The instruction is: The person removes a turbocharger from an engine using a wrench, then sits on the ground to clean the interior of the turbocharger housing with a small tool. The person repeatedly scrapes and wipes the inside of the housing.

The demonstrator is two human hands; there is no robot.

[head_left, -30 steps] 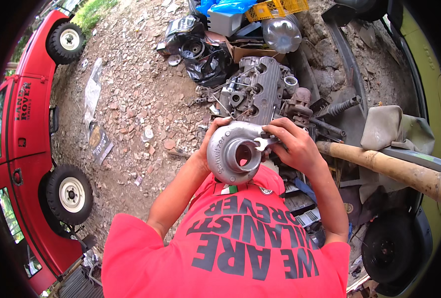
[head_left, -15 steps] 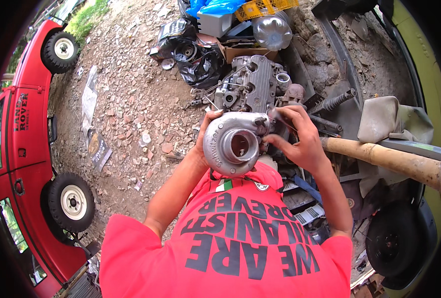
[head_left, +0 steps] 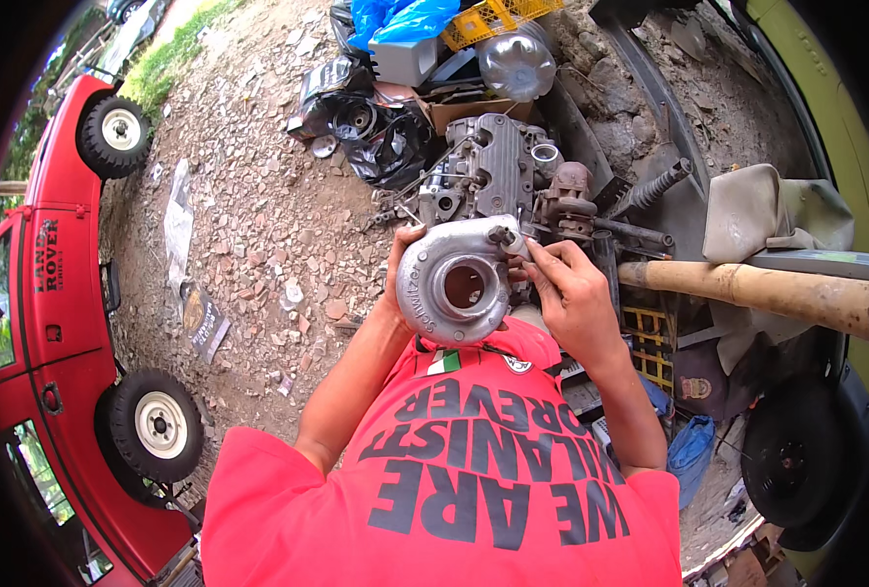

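Observation:
A silver-grey turbocharger housing [head_left: 417,284], with a snail-shaped body and a round open mouth, is held up before my chest. My left hand [head_left: 393,279] grips its left side, the fingertips curled over the upper rim. A short dark stub [head_left: 502,236] stands out near its upper right edge. My right hand [head_left: 573,298] is at the housing's right side, thumb and fingertips pinched together just below the stub. Whatever is between those fingertips is too small to make out. Just beyond the housing lies a grey, dirty engine [head_left: 502,166].
A rusty turbocharger [head_left: 568,201] sits beside the engine. Black plastic bags [head_left: 387,147], a clear bottle [head_left: 515,65] and a yellow crate [head_left: 493,20] are heaped behind. A bamboo pole [head_left: 747,293] reaches in from the right. Rubble ground [head_left: 268,225] and a red vehicle [head_left: 72,323] are at left.
My right hand has come in lower, its spread fingers now pinched together at the housing's edge. The housing has turned slightly, so the dark stub shows. My left hand keeps its grip.

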